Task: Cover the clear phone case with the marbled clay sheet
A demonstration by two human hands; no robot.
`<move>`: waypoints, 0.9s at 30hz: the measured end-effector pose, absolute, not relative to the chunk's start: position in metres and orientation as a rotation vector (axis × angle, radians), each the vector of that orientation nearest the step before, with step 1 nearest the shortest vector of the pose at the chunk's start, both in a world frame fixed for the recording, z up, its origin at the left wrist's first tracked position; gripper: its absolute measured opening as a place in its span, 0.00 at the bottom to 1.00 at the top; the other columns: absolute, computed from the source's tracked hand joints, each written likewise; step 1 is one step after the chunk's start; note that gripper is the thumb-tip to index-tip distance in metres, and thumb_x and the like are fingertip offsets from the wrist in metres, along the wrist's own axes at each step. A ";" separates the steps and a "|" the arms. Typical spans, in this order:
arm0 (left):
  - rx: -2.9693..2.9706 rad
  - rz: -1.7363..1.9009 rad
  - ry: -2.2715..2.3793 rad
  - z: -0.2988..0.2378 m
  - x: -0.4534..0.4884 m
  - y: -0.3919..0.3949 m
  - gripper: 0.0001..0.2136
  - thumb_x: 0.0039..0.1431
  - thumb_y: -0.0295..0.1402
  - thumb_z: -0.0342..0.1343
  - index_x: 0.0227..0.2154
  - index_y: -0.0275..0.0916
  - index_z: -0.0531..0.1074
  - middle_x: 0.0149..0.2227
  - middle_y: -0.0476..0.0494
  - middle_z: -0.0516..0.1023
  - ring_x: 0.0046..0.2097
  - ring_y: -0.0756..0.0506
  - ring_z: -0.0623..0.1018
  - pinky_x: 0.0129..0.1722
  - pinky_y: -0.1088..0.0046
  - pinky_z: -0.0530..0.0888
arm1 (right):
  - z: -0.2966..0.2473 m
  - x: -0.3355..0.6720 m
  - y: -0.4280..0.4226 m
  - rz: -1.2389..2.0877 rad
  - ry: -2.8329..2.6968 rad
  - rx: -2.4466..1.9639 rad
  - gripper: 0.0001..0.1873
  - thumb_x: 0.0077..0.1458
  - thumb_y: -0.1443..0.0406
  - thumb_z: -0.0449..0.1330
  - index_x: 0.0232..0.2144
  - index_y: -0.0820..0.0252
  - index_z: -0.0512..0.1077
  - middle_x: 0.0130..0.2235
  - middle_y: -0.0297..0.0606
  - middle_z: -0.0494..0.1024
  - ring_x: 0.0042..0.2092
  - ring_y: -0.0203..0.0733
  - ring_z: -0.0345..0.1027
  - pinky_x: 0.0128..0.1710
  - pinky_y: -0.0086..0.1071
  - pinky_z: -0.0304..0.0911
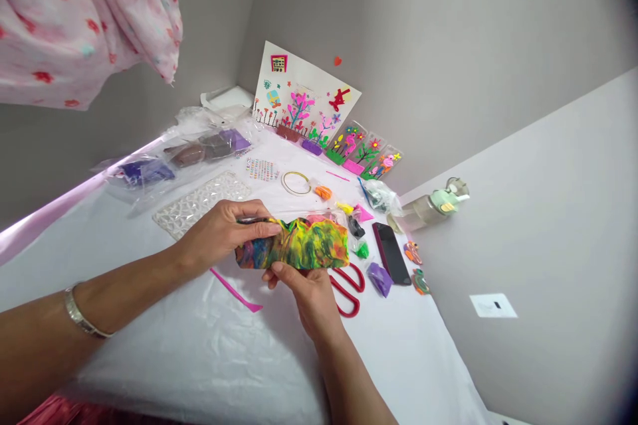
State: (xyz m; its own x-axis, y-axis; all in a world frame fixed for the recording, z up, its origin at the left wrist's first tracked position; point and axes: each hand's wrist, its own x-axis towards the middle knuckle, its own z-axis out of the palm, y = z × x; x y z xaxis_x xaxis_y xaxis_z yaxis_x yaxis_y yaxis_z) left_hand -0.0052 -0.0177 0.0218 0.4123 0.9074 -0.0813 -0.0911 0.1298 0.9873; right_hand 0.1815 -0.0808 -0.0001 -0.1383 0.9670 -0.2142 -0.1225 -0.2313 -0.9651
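1. Grey walls (448, 46): meet in a corner behind the work; pink flowered cloth (84, 13) hanging in at upper left.
2. Table (199, 358): draped in a creased white sheet, probably to keep clay off the top.
3. Picture board (304, 99): leans on the wall at the far edge, upright as if for display, smaller clay panels (363, 153) beside it.
4. Marbled clay slab (299, 244): many-coloured, in clear wrap, held just above the table's middle, near the red scissors (345, 292).
5. Left hand (224, 232): closed over the slab's upper left end, apparently steadying it.
6. Right hand (309, 295): cups the lower edge from beneath, fingertips gripping.
7. Phone (392, 254), pink tool (236, 294), purple clay lump (379, 277): lie loose around the slab, within reach.
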 end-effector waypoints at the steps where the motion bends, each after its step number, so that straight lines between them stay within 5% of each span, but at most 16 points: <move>1: 1.208 0.881 0.860 0.022 -0.005 -0.018 0.12 0.57 0.42 0.66 0.27 0.39 0.77 0.20 0.53 0.79 0.22 0.50 0.77 0.22 0.79 0.71 | 0.000 0.182 -0.081 1.525 -1.086 -1.206 0.09 0.56 0.61 0.69 0.27 0.59 0.81 0.29 0.37 0.82 0.32 0.42 0.72 0.38 0.35 0.67; 6: 1.162 0.797 0.793 0.022 -0.006 -0.015 0.15 0.60 0.46 0.62 0.26 0.39 0.77 0.21 0.50 0.81 0.24 0.47 0.80 0.25 0.75 0.74 | 0.000 0.182 -0.081 1.520 -1.082 -1.193 0.09 0.56 0.61 0.70 0.27 0.59 0.81 0.29 0.37 0.82 0.32 0.42 0.72 0.38 0.34 0.67; 11: 1.249 0.774 0.820 0.021 -0.006 -0.011 0.12 0.51 0.42 0.70 0.33 0.40 0.80 0.23 0.52 0.79 0.24 0.49 0.77 0.23 0.78 0.72 | 0.000 0.182 -0.079 1.514 -1.024 -1.170 0.06 0.55 0.62 0.70 0.31 0.59 0.82 0.29 0.38 0.82 0.31 0.42 0.72 0.36 0.35 0.68; 27: 1.232 0.803 0.847 0.020 -0.006 -0.015 0.11 0.55 0.42 0.67 0.27 0.39 0.80 0.23 0.50 0.82 0.25 0.48 0.78 0.24 0.77 0.72 | -0.003 0.182 -0.079 1.515 -1.056 -1.166 0.07 0.55 0.61 0.69 0.31 0.60 0.82 0.29 0.38 0.82 0.31 0.42 0.71 0.35 0.35 0.67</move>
State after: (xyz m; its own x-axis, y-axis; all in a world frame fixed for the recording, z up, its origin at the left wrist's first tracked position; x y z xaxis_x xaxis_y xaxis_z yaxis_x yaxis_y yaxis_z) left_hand -0.0057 -0.0146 0.0196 0.4674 0.8774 -0.1081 -0.0621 0.1546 0.9860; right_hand 0.1822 -0.0791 -0.0029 -0.1265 0.9739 -0.1885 -0.1605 -0.2076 -0.9650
